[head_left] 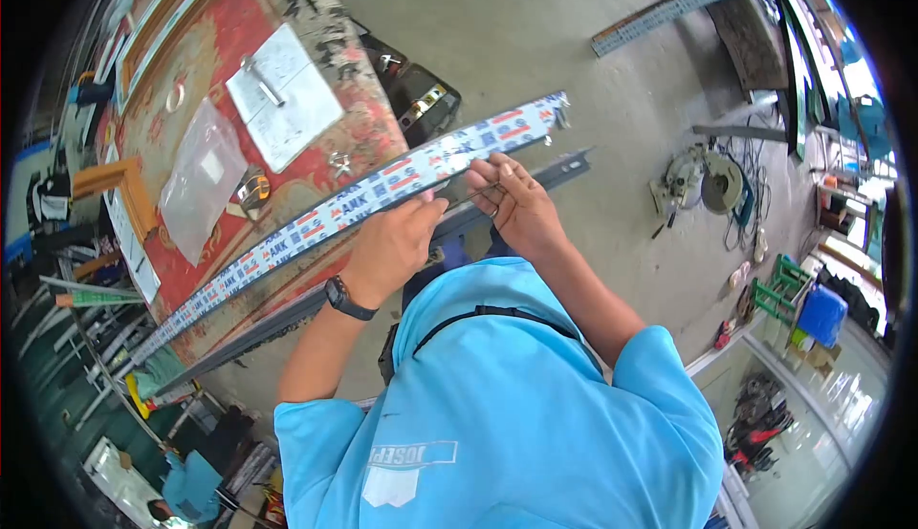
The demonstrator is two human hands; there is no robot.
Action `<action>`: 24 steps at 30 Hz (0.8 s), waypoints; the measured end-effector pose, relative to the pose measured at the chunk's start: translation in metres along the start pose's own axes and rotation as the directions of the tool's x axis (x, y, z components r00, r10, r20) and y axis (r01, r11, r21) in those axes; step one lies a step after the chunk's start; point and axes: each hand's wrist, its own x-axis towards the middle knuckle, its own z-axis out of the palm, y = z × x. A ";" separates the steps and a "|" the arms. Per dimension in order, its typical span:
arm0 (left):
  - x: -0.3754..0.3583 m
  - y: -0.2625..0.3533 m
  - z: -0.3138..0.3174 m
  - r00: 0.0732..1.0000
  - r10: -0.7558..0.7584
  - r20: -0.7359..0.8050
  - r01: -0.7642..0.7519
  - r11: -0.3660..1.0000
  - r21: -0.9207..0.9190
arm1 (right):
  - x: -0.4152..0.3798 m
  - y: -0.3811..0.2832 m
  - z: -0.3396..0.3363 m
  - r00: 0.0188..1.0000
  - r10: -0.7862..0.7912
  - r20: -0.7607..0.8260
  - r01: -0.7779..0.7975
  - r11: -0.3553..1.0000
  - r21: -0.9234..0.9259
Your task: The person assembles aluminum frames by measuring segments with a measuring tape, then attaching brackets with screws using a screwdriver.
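A long metal profile [316,225], covered with white protective film in blue and red print, runs diagonally across the table edge in front of me. My left hand [397,237], with a dark watch at the wrist, is closed on its near edge around the middle. Close to the profile's right end, my right hand [516,206] has its fingers curled and pinched together. Whatever may be between those fingers is too small to make out. A dark grey profile [559,173] lies below and roughly parallel to the wrapped one, passing behind my hands.
On the red patterned table [215,56] are a paper sheet [296,123], a metal cylinder [263,82], a plastic bag [199,180] and a tape measure [253,190]. An open black toolbox [421,99] stands beyond. A circular power saw [703,180] sits on the floor at right.
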 end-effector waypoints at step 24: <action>0.063 0.121 0.134 0.732 -0.380 0.565 0.678 0.326 -0.659 | -0.050 -0.100 -0.110 0.989 -0.011 -0.146 0.014 1.000 0.016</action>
